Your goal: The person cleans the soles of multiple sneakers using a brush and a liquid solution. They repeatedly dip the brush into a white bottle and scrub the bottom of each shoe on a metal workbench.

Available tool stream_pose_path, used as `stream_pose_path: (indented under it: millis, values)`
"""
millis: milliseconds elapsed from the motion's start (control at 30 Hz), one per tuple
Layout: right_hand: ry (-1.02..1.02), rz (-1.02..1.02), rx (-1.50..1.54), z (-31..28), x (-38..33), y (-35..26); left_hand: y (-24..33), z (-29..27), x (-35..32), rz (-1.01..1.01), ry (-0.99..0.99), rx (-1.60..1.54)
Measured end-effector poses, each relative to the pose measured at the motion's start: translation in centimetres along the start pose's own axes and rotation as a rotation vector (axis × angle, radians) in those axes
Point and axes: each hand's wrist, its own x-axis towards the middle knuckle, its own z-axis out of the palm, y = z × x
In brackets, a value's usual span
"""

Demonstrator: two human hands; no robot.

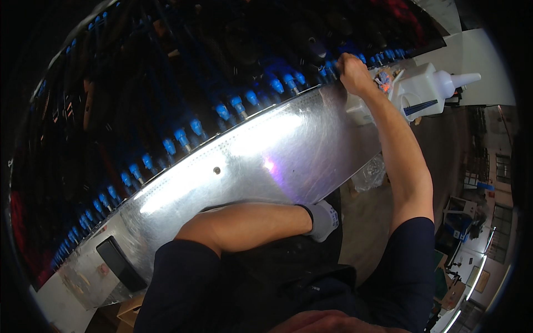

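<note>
Blue-capped fittings (237, 104) slant from the frame's lower left to upper right; the right hand (354, 75), nearer, curls at their upper-right stretch; neither its grip nor the gloved left hand's (323, 221) is discernible.

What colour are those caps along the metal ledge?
The caps are blue, clearest in the head view.

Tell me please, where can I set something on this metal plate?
Bare metal lies between the blue caps and the left forearm, right of the phone. It is crowded around the right hand, by the white bottle.
</note>
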Motion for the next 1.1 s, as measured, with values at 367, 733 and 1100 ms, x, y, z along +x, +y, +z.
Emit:
stream_pose_path:
  millis: [367,733,1100]
  values:
    - [-0.425,0.471,0.334,-1.7,3.6,-3.3,-0.2,0.0,0.3,-0.004,0.022,0.004]
    - [0.069,0.125,0.309,-0.3,2.6,1.9,-0.1,-0.5,0.4,0.011,0.011,0.008]
    - [-0.516,0.312,0.335,-3.2,1.6,-1.6,-0.4,-0.3,1.1,0.014,0.011,-0.006]
